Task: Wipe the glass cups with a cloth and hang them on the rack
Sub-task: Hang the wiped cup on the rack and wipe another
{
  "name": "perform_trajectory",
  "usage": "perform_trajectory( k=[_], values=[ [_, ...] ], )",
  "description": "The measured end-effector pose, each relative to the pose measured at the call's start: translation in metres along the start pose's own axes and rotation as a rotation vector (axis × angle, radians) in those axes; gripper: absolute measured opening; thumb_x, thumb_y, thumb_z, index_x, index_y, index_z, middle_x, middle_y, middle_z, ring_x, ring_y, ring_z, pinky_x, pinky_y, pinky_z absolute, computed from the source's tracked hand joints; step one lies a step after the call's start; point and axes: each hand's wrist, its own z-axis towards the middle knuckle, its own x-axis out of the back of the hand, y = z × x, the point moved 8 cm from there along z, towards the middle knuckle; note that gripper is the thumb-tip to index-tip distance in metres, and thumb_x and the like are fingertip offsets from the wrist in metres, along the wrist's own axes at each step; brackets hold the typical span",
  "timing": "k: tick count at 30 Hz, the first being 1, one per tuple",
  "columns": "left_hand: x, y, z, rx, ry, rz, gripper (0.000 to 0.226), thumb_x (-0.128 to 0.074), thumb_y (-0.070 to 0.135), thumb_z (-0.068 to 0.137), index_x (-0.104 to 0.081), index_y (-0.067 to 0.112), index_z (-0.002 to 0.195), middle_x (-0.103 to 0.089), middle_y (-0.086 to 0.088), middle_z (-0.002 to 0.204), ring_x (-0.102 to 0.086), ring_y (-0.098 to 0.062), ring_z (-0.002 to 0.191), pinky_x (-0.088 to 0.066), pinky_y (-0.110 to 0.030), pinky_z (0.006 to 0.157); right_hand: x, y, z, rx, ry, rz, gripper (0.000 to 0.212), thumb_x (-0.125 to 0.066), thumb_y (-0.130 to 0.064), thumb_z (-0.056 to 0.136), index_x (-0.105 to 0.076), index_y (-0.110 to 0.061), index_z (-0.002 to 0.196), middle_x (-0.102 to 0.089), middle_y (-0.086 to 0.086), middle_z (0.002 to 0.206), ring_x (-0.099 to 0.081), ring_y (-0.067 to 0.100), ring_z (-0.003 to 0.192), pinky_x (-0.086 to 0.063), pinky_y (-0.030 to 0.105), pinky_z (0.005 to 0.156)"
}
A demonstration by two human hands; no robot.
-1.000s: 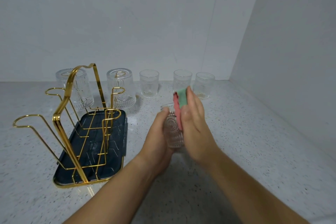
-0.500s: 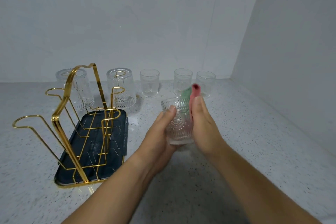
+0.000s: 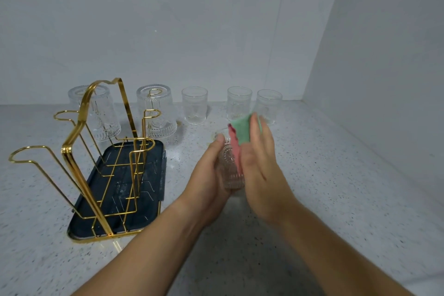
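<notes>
Speckled countertop (image 3: pixel 336 199). Gold wire rack (image 3: pixel 63 150) to my left on its dark tray (image 3: pixel 149 211), with two inverted cups (image 3: pixel 157 113) on the far pegs. Three upright cups (image 3: pixel 194 106) along the back wall. My left hand (image 3: pixel 209 175) curls round the patterned glass cup (image 3: pixel 230 170), right of the rack. My right hand (image 3: pixel 262 175), fingers straight, presses the pink-and-green cloth (image 3: pixel 242 131) flat against the cup's right side.

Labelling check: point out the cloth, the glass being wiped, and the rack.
cloth (image 3: pixel 242 131), head view, green upper part.
glass (image 3: pixel 227 166), head view, patterned side wall.
rack (image 3: pixel 65 150), head view, joint of the gold handle.
</notes>
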Motion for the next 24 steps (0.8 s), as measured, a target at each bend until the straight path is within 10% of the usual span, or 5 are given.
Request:
perform_trajectory(
  k=[4,10,17,24],
  values=[
    [0.004,0.001,0.0,-0.029,-0.02,-0.017,0.054,-0.05,0.064,0.102,-0.078,0.025,0.128,-0.073,-0.012,0.136,-0.071,-0.028,0.125,-0.051,-0.051,0.11,-0.012,-0.005,-0.004,0.072,-0.037,-0.094,0.071,-0.012,-0.062,0.1,0.013,-0.036,0.161,0.027,-0.027,0.164,0.025,-0.012,0.147,0.004,0.015,0.117],
    [0.026,-0.003,0.012,0.018,0.075,-0.157,0.131,-0.1,0.065,0.055,-0.038,0.017,0.16,-0.059,-0.021,0.151,-0.068,-0.04,0.128,-0.052,-0.056,0.112,-0.031,0.001,-0.047,0.129,-0.182,-0.164,0.068,-0.021,-0.05,0.107,0.028,-0.035,0.151,0.041,-0.021,0.159,0.032,-0.004,0.148,0.006,0.023,0.124],
    [0.006,0.001,0.004,-0.002,-0.031,-0.08,0.053,-0.054,0.052,0.102,-0.074,0.015,0.134,-0.072,-0.014,0.134,-0.069,-0.033,0.119,-0.053,-0.05,0.101,-0.004,0.013,0.011,-0.122,-0.011,0.251,0.087,-0.018,-0.091,0.084,-0.002,-0.049,0.159,-0.011,-0.015,0.171,-0.016,0.005,0.157,-0.022,0.05,0.127],
    [0.018,0.003,0.008,0.001,0.01,-0.121,0.12,-0.091,0.074,0.062,-0.048,0.01,0.154,-0.065,-0.021,0.144,-0.067,-0.039,0.13,-0.046,-0.054,0.118,-0.033,0.005,-0.047,0.08,-0.162,-0.039,0.067,-0.017,-0.052,0.106,0.024,-0.034,0.155,0.038,-0.027,0.159,0.032,-0.006,0.148,0.007,0.028,0.126]
  ],
)
